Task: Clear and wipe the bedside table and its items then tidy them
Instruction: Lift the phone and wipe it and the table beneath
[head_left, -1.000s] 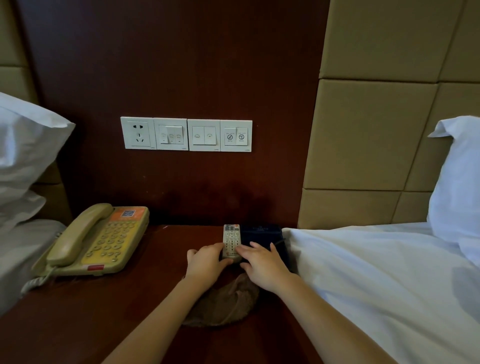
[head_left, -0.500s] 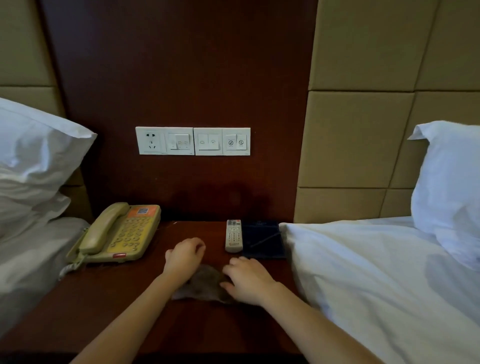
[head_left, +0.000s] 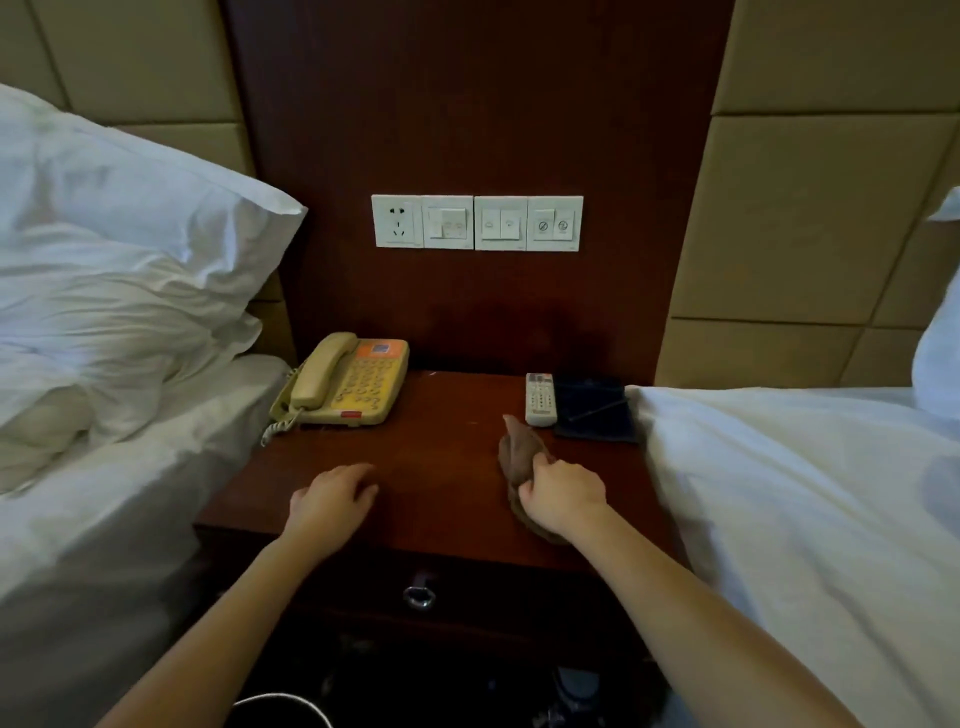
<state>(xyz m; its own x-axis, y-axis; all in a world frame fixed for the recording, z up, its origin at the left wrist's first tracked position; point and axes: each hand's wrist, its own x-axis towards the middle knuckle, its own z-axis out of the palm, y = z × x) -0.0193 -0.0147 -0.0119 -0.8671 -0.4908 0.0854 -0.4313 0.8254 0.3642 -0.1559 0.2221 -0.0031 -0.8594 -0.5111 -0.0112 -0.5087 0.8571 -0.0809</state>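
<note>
Fingers (head_left: 545, 470) of the right hand (head_left: 563, 491) grip a cloth (head_left: 519, 452) by the table's (head_left: 441, 441) right edge. Left hand (head_left: 332, 501) — loose, empty — rests near the front edge.

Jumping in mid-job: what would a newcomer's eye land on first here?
The right hand gripping a brown cloth on the bedside table, right of centre. Then the yellow telephone at the back left, and the white remote beside a dark pad at the back right.
</note>
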